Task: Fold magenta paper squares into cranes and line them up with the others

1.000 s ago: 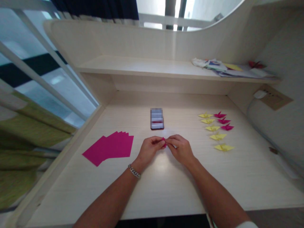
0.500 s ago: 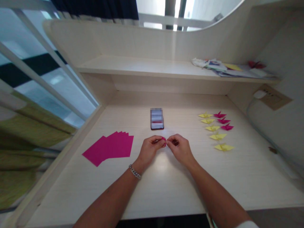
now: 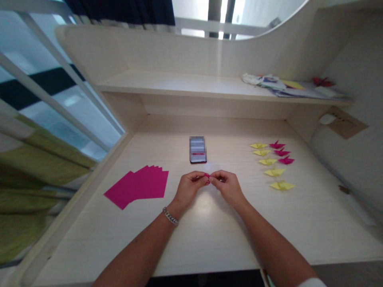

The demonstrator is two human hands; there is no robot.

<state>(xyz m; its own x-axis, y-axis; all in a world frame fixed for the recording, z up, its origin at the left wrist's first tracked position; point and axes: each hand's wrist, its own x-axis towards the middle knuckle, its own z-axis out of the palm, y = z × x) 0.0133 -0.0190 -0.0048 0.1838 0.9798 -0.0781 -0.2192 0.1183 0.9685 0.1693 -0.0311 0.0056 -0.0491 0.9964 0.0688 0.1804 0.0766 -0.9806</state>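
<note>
Your left grip [image 3: 187, 187] still pinches the pink paper [image 3: 207, 175]; your right grip [image 3: 230, 186], less curled now, seems to pinch it too.

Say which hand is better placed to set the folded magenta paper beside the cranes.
Probably the right hand: it is pinched at the folded magenta paper and lies nearer the yellow origami cranes and magenta origami cranes. The left hand pinches the paper too, but is nearer the magenta sheets.

Single view, head-worn — looks forward and down from close over the desk [image 3: 89, 239], which fills centre and lower frame; shelf [image 3: 179, 82] crosses the upper part.
</note>
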